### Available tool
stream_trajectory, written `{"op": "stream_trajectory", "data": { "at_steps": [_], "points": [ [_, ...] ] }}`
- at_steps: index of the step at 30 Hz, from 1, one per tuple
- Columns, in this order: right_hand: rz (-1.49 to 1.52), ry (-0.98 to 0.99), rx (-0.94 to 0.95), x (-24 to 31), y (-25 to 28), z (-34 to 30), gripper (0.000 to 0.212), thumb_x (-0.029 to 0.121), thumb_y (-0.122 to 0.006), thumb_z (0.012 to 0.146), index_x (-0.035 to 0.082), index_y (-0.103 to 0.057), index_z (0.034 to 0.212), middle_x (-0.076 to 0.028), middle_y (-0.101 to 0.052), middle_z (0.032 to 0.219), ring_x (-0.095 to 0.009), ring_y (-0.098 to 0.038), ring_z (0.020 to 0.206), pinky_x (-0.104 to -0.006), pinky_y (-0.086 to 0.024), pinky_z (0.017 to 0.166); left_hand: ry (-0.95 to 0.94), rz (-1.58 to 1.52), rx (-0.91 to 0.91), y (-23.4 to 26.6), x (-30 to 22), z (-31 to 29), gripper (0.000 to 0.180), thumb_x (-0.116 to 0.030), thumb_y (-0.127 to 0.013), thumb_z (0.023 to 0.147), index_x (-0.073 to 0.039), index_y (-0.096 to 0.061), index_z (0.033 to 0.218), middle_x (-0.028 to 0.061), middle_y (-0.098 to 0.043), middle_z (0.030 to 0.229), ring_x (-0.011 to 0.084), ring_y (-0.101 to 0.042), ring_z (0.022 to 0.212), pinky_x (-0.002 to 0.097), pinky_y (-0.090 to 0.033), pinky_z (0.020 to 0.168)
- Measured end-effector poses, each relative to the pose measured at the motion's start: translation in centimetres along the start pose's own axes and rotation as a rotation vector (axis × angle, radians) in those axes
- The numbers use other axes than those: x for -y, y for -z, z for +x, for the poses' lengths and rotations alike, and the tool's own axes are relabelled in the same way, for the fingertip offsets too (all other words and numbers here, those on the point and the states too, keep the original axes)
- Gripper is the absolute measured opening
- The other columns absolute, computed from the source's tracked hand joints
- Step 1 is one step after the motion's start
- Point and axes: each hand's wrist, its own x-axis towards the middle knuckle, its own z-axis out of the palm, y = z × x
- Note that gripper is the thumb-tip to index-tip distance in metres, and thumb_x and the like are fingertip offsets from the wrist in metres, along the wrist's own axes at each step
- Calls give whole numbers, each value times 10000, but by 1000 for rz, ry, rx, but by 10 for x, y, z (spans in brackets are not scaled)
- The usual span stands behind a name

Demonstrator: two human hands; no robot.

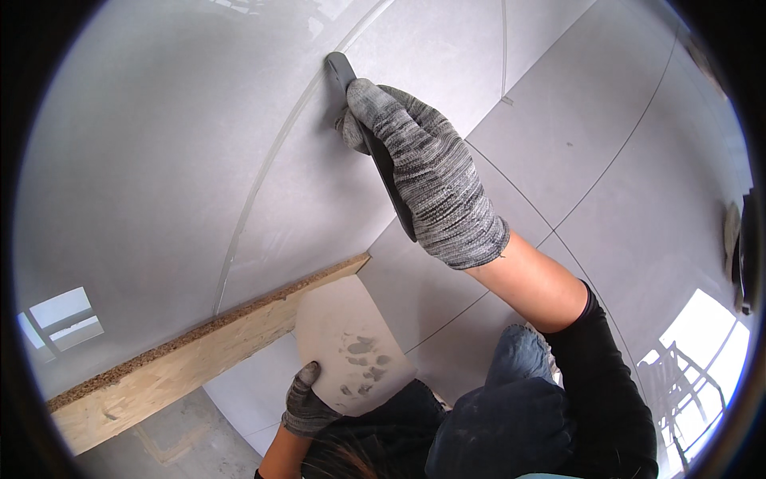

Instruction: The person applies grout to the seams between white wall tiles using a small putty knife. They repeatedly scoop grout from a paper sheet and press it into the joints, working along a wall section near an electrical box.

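Note:
My right hand (431, 172), in a grey striped knit glove, grips a long, flat dark-grey tool (341, 70). The tool's rounded tip lies at the pale joint (263, 172) between large grey wall tiles (167, 160). Its other end runs back under my wrist. Low in the view, my left hand (307, 409), gloved the same way, is closed on the edge of a cream sheet (339, 319), thumb on top. Dark smudges mark the sheet's face. The fingers beneath it are hidden.
A wooden board (183, 351) with a rough chipboard edge runs along the wall's lower left. Large grey floor tiles (590, 144) with dark joints spread to the right. Bare concrete (199, 435) shows at lower left. My bent knee (503, 407) is below. A dark object (746, 247) stands far right.

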Motion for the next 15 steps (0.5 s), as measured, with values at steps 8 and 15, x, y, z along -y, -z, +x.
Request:
{"op": "stream_trajectory", "data": {
  "at_steps": [8,15],
  "points": [
    [-103,71,-41,3,-8,-1,302,284,-511,981,14,-640,935,-36,-590,827,-114,-524,799,-240,-429,849,-13,13,5,-2,0,0,918,-388,-687,783,-39,-182,1466,223,-343,1434,402,-380,1304,545,-337,1070],
    [-146,-26,39,5,0,-3,200,160,-506,981,-5,-614,1017,-58,-599,863,-149,-550,801,-265,-457,821,1,20,27,-6,0,0,935,-405,-694,778,-33,-180,1465,223,-343,1432,400,-383,1301,542,-334,1073]
  ]
}}
